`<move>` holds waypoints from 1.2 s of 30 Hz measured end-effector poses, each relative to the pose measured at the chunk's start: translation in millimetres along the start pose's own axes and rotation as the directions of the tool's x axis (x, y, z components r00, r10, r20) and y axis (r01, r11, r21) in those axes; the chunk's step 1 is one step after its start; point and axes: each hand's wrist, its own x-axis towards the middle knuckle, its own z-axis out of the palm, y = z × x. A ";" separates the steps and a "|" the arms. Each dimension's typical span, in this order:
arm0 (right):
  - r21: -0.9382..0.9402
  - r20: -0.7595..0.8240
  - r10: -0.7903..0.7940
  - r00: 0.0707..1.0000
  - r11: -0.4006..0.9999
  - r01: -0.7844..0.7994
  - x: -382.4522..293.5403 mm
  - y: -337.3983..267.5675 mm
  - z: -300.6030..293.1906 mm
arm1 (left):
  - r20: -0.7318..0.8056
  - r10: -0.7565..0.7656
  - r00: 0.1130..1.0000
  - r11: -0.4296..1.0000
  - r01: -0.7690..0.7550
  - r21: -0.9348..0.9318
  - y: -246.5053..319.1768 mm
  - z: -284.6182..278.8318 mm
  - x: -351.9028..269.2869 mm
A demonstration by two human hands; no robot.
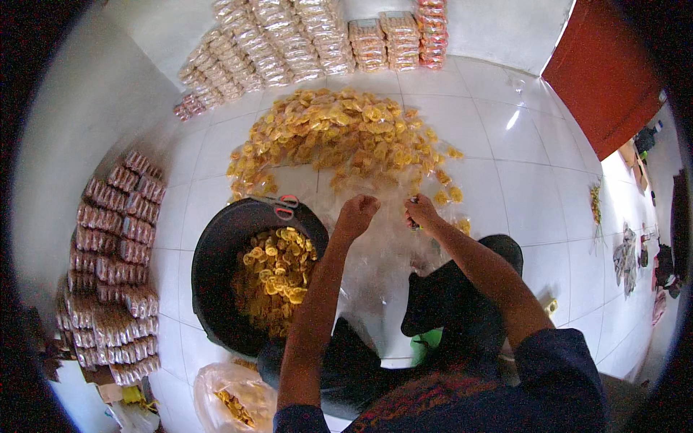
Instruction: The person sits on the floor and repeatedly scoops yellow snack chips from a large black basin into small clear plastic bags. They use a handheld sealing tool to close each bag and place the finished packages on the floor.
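Observation:
My left hand (357, 217) is in a closed fist above a spread of clear plastic (373, 270) between my legs. Whether its fingertips pinch some thin film cannot be made out. To its right, my right hand (425, 212) is wrapped around a small object (413, 201), which is mostly hidden by the fingers. Beyond both hands lies a wide heap of small clear packs of yellow curled chips (346, 122). On my left, a black tub (208, 270) holds loose yellow chips (281, 265). Scissors with grey and red handles (286, 207) rest on its far rim.
Stacks of packed snacks (287, 38) line the far wall. More brown packs (113, 238) are piled at the left. A clear bag of chips (233, 398) stands near the tub. A red-brown door panel (601, 76) is at the right. White tiles (536, 200) cover the floor.

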 end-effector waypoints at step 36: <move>0.239 0.142 -0.295 0.945 0.937 0.256 -86.3 -89.9 39.5 | -0.394 -0.175 0.902 0.520 -0.255 -0.815 66.1 9.1 -19.2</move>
